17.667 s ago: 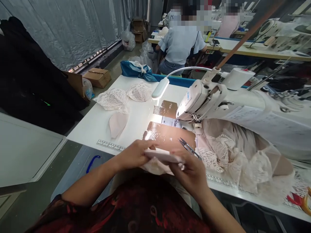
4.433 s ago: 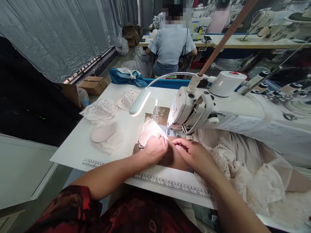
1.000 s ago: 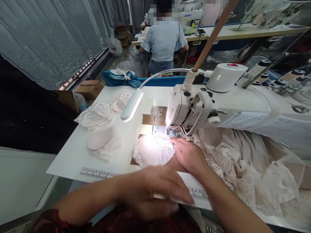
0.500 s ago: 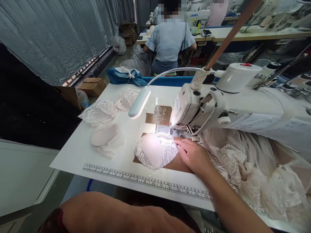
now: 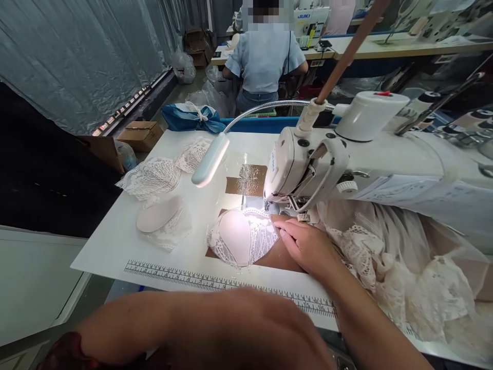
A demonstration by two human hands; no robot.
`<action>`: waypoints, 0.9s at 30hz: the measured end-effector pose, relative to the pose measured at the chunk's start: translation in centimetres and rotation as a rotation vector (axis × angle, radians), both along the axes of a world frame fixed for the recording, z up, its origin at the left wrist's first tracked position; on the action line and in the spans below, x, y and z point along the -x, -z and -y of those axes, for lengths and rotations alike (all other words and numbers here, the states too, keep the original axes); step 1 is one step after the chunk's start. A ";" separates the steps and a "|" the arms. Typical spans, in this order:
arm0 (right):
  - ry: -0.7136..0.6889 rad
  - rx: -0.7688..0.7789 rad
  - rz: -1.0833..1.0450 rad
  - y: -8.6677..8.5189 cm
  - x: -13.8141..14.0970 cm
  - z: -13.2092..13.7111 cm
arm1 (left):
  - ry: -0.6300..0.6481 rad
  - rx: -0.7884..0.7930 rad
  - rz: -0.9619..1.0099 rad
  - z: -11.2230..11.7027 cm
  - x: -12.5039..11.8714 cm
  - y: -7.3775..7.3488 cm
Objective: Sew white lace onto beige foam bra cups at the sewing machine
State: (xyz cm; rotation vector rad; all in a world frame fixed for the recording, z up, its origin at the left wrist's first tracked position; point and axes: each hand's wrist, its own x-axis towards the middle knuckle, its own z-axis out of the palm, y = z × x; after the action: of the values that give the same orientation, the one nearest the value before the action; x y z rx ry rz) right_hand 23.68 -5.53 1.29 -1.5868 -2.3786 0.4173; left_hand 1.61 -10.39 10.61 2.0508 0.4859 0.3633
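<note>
A bra cup (image 5: 235, 239) with white lace sides and a smooth pale centre lies under the sewing machine's needle area (image 5: 267, 205). My right hand (image 5: 304, 241) rests at the cup's right edge, thumb and fingers close together, pinching the lace there. Beneath cup and hand is a brown patch (image 5: 283, 257) on the white table. Across the bottom of the view lies my left arm, its hand (image 5: 277, 324) low, blurred and in front of the table edge; its fingers are hidden.
White lace cups (image 5: 154, 177) and a loose pad with lace (image 5: 157, 215) lie to the left. A lamp (image 5: 211, 159) hangs over the table. Lace fabric (image 5: 416, 277) is heaped on the right. Ahead, a person (image 5: 265, 61) sits facing away. A printed ruler (image 5: 169, 272) runs along the front edge.
My left arm has moved up and to the right across the bottom of the view. The whole scene shifts slightly left as the camera turns; my right hand stays at the cup.
</note>
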 end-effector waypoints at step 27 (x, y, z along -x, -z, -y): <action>-0.218 -0.033 0.005 -0.4 0.0 0.9 | -0.257 -0.536 -0.274 -7.9 0.2 9.3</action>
State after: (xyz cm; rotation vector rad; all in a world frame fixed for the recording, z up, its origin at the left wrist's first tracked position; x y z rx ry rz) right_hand 23.64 -6.44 1.65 -1.3203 -2.5581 0.4146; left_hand 1.42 -2.53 1.34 2.5818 0.9015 0.3963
